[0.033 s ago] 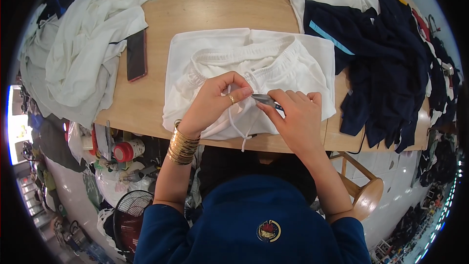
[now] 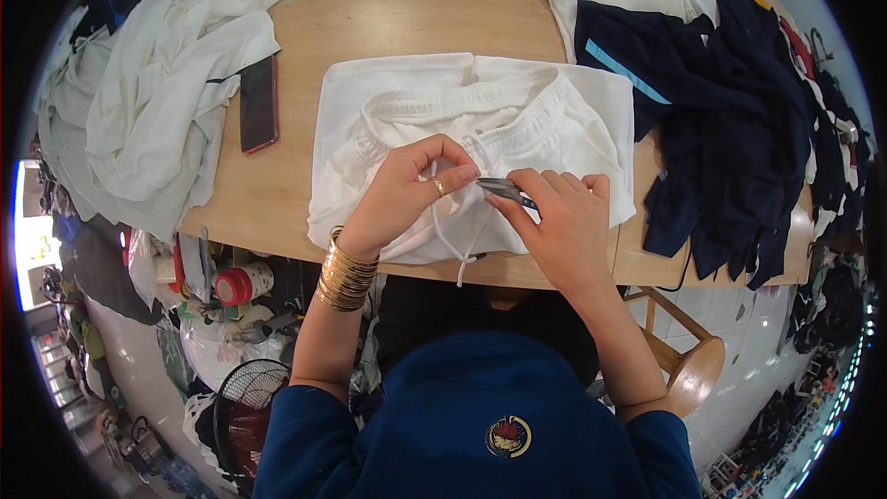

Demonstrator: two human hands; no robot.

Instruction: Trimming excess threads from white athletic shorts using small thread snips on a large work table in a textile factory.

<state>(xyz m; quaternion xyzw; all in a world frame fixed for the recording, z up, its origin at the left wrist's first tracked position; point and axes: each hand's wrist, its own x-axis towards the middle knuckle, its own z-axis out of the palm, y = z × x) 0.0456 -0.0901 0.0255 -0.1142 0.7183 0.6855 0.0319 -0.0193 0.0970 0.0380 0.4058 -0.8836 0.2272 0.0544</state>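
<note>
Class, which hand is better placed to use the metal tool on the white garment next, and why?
Probably the right hand: it already grips the metal tool, tip pointing toward the left hand. The left hand pinches close by that tip, over the white garment.

This looks like a garment workshop. Crumpled white cloth garments (image 2: 152,97) heap along the left edge of the pale wooden table (image 2: 416,14), rumpled navy-blue cloth garments (image 2: 744,139) along its right. Near the front edge, silver-bladed metal snips (image 2: 504,188) sit above a white, elastic-waisted drawstring garment (image 2: 522,139).
</note>
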